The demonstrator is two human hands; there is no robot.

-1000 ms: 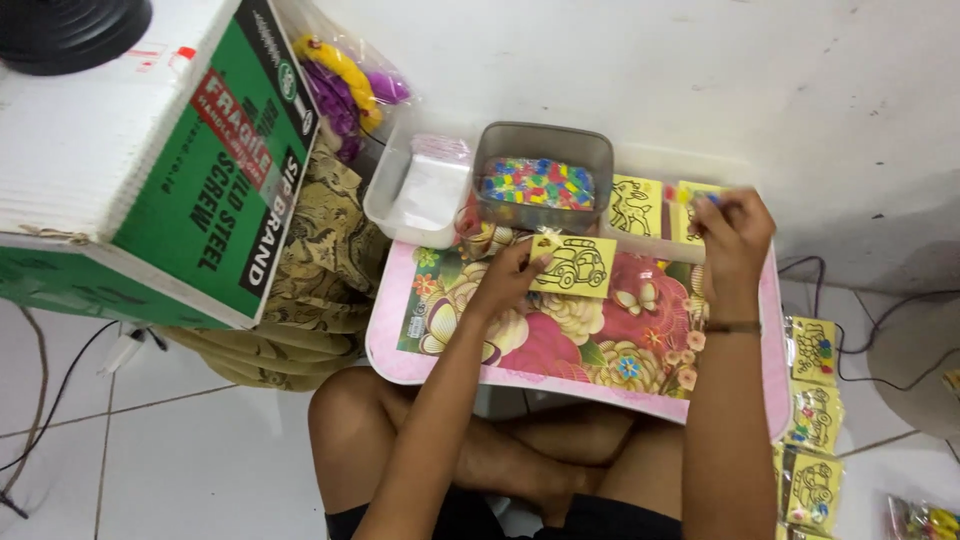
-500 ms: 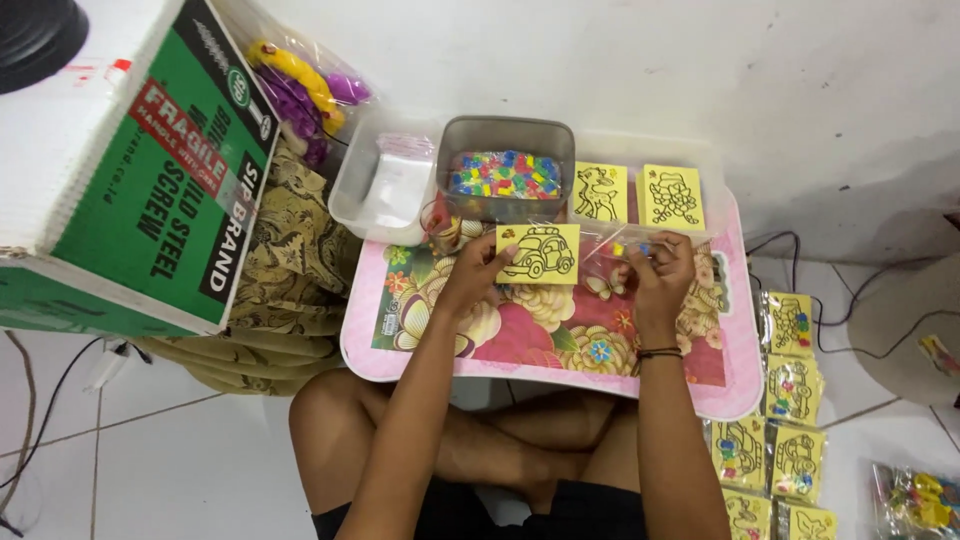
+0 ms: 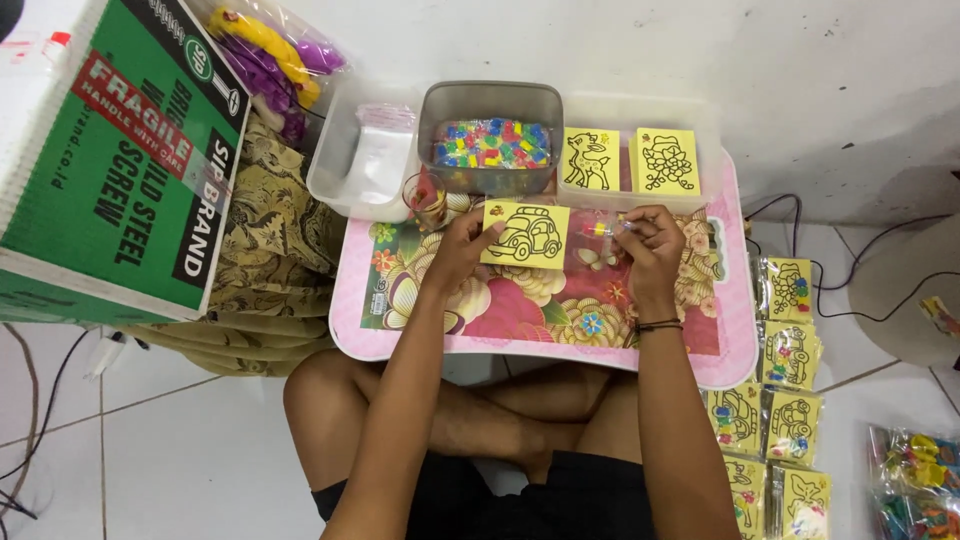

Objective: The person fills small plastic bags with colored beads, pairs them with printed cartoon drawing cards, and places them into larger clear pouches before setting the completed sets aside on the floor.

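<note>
I sit cross-legged at a small pink flower-patterned lap table [image 3: 400, 330]. My left hand [image 3: 462, 245] holds a yellow card with a black car outline [image 3: 526, 235] by its left edge, lifted just above the table. My right hand [image 3: 648, 245] pinches a small clear tube with coloured contents [image 3: 606, 229] beside the card's right edge. Behind them stands a grey tub [image 3: 490, 100] filled with small colourful pieces. A clear tray [image 3: 700, 110] to its right holds a yellow deer card [image 3: 590, 158] and a yellow flower card [image 3: 665, 160].
A clear tub with a plastic bag [image 3: 360, 160] sits left of the grey tub, and a small glass cup [image 3: 427, 198] stands on the table. A big green-and-white cardboard box [image 3: 110, 160] rests on patterned cloth at left. Packaged yellow cards [image 3: 775, 400] lie on the floor at right, near cables.
My right hand came back from the tray at the far right to the car card, now holding the small tube. My view has shifted so the table sits more centred.
</note>
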